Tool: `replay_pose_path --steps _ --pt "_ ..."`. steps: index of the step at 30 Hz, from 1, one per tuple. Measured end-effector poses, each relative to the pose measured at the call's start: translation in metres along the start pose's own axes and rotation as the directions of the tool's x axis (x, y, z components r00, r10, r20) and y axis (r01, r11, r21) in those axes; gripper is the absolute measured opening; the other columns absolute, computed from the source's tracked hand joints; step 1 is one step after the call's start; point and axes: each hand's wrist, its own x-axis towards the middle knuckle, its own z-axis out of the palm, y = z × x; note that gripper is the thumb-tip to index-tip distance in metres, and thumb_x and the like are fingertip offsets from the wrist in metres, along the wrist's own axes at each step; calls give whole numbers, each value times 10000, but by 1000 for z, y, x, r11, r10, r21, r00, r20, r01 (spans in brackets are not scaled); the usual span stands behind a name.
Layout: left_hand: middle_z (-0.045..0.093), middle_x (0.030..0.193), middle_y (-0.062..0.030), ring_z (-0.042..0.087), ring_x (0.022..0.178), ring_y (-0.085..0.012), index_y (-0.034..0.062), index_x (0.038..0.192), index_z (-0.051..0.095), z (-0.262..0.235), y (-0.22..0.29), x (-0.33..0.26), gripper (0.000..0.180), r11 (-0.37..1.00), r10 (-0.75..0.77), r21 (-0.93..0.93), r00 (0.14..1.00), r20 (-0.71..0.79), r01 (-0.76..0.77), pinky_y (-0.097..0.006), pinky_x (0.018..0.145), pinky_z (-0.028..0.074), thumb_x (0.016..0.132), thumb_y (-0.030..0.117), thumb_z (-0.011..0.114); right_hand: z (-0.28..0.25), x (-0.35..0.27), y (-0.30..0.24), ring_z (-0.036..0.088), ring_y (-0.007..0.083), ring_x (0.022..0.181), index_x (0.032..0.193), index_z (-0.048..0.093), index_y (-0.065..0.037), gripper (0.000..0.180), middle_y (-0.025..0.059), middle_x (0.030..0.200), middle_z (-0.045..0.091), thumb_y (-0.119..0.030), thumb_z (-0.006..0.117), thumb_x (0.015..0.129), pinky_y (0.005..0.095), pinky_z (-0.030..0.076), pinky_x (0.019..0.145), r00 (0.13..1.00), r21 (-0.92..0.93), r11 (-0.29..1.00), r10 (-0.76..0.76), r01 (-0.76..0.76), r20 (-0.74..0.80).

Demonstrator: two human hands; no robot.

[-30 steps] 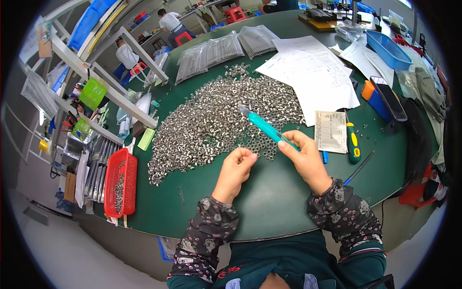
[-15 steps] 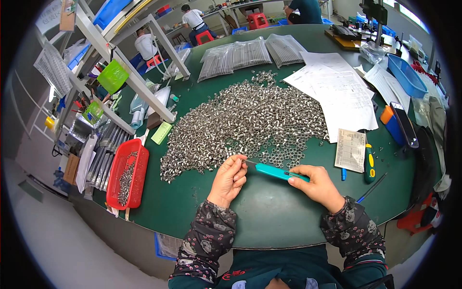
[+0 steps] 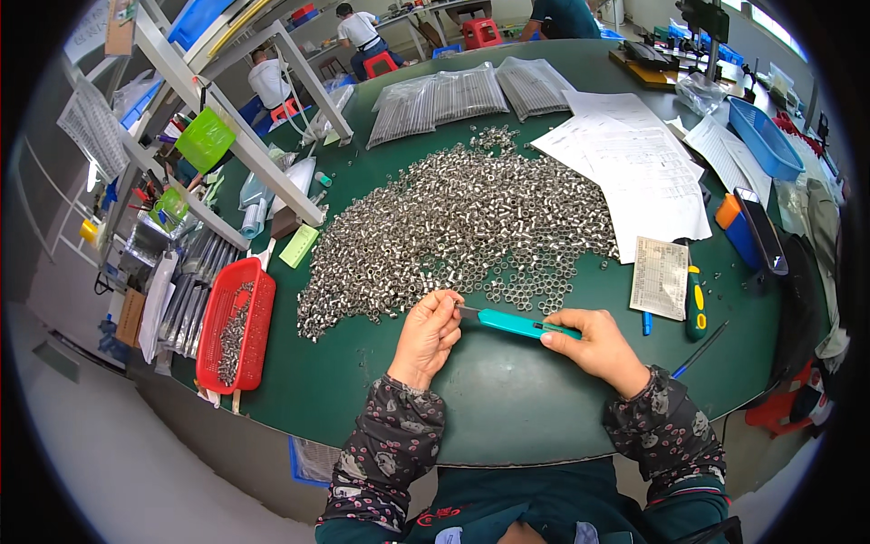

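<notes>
My right hand (image 3: 598, 346) is closed round the near end of a teal utility knife (image 3: 517, 322). Its thin blade points left and reaches the fingertips of my left hand (image 3: 428, 337). Those fingers are pinched together at the blade's tip; a tiny metal piece seems to be between them, mostly hidden. Just beyond both hands spreads a wide heap of small metal rings (image 3: 462, 218), piled high in the middle and a single layer thick at its near right edge.
A red basket (image 3: 263, 313) with small metal parts stands at the left edge. Papers (image 3: 652, 195), a green-yellow screwdriver (image 3: 695, 304) and a phone (image 3: 761, 231) lie to the right. Bags of metal tubes (image 3: 462, 95) lie behind the heap. A shelf frame (image 3: 263, 163) rises at left.
The whole view has shifted slightly, so things sit a little higher and further left. Both hands keep nearly the same pose, with the blade still at my left fingertips.
</notes>
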Motion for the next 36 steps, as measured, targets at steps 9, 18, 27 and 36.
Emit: replay_pose_path --steps 9,18,27,36 --pt "468 632 23 291 443 -11 39 855 544 0 1 -2 136 999 2 44 1000 -19 -2 -145 375 222 864 171 512 0 0 -4 584 267 678 885 634 -56 282 128 765 611 -277 635 709 339 445 597 998 -82 996 -45 41 -46" --pt "458 629 25 295 451 -7 45 822 538 3 1 -3 153 994 20 105 999 -43 -15 -140 380 228 873 182 496 3 0 0 578 286 687 873 631 -51 280 113 772 608 -271 637 699 359 443 598 983 -170 978 -144 124 -111" --pt "450 622 25 291 443 -2 47 802 537 5 1 -3 173 988 29 152 998 -57 -20 -139 372 224 878 195 489 1 -1 -1 573 294 677 868 629 -57 271 108 757 600 -268 636 698 374 438 585 974 -231 961 -185 151 -132" --pt "441 602 27 289 436 -3 55 788 536 2 0 -2 179 984 27 178 998 -62 -15 -144 368 214 881 198 483 -2 -1 -7 583 295 710 869 628 -26 272 137 784 605 -218 658 679 345 454 616 983 -243 963 -148 117 -111"
